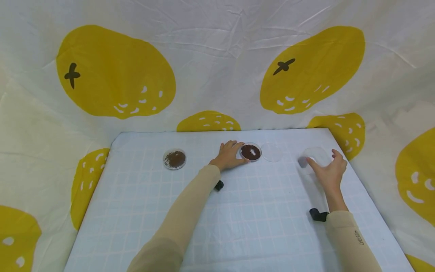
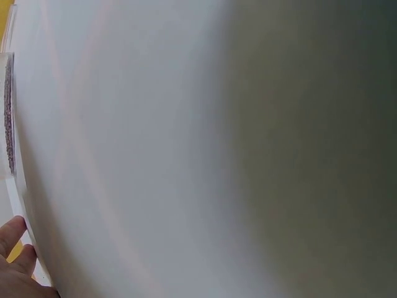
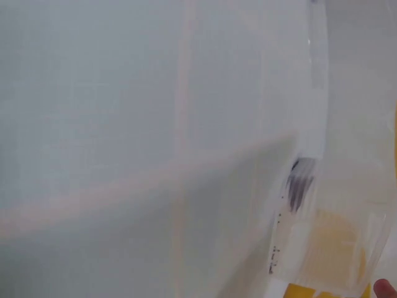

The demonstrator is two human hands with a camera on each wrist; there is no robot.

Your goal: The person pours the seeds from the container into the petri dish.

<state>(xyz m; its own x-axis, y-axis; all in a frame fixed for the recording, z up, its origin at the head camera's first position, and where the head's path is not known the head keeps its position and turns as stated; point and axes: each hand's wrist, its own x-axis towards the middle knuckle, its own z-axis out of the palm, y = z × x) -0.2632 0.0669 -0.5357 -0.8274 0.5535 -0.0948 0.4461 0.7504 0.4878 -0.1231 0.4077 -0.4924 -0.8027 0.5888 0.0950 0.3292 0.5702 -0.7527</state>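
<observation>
At the back of the table, my left hand [image 1: 231,155] holds the near-left side of a clear petri dish [image 1: 250,152] between thumb and index finger. Dark brown powder fills this dish, with a white patch in the middle. Side-on in the left wrist view, the dish's edge [image 2: 9,118] shows a brown layer. My right hand [image 1: 329,168] is spread around a clear plastic container [image 1: 316,154], its thumb across the left part. In the right wrist view this container [image 3: 329,248] has a dark purplish smear, and one fingertip [image 3: 384,290] appears slightly apart from it.
A round clear lid [image 1: 272,152] lies right of the held dish. Farther left stands another petri dish [image 1: 175,158] with brown powder and white bits. The table [image 1: 244,215] has a pale checked cloth; a patterned curtain [image 1: 217,68] hangs behind it.
</observation>
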